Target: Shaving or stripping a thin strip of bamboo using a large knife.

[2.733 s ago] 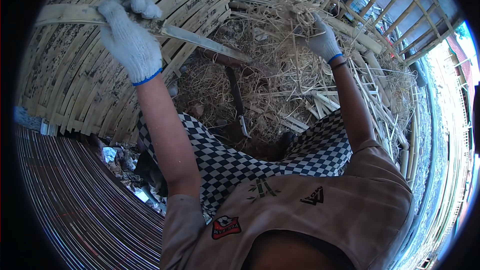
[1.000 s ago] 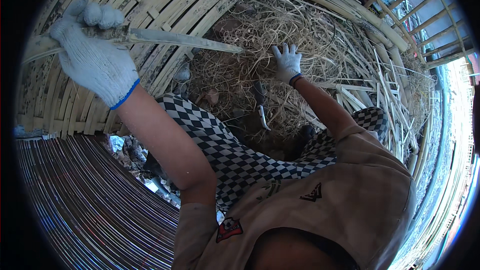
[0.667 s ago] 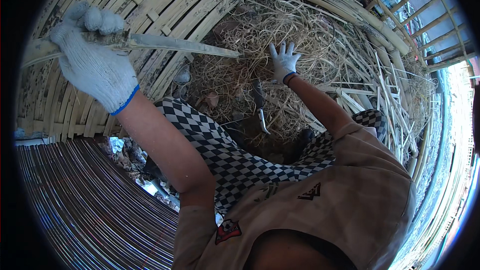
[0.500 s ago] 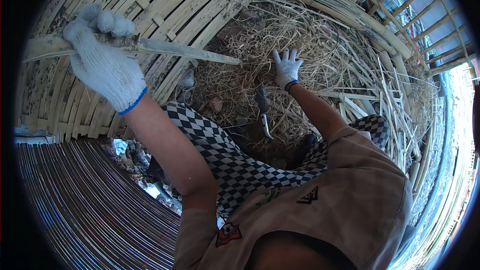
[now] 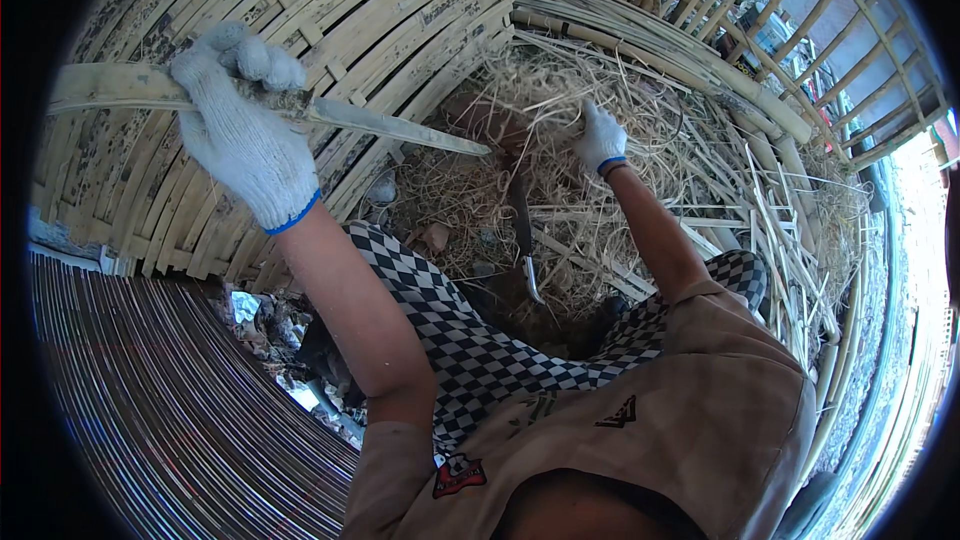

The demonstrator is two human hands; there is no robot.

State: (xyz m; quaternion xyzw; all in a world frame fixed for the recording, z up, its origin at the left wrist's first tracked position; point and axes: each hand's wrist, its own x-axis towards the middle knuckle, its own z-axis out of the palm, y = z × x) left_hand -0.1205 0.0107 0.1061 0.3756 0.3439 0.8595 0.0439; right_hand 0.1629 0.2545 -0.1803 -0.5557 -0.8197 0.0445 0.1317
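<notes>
My left hand point(image 5: 245, 125), in a white knitted glove with a blue cuff, is closed around a long split bamboo strip point(image 5: 400, 130). The strip lies across the view and tapers to a point over the ground. At the heap of pale curly bamboo shavings, my gloved right hand point(image 5: 602, 137) is closed on a loose bunch of shavings point(image 5: 540, 90), raised a little off the heap. A long dark tool with a bright curved metal end point(image 5: 528, 240), perhaps a knife, rests on the ground in front of my legs, below the shavings.
A woven bamboo panel point(image 5: 400, 25) stands along the left. Bundled bamboo poles point(image 5: 680, 65) edge the far side, with a slatted bamboo frame point(image 5: 840, 50) behind. Thin split sticks point(image 5: 775, 220) lie at right. Dark corrugated sheeting point(image 5: 160, 380) covers the lower left.
My right hand has gone from spread fingers over the heap to gripping shavings and lifting them, baring reddish-brown ground. My left hand and the bamboo strip have shifted slightly right and down.
</notes>
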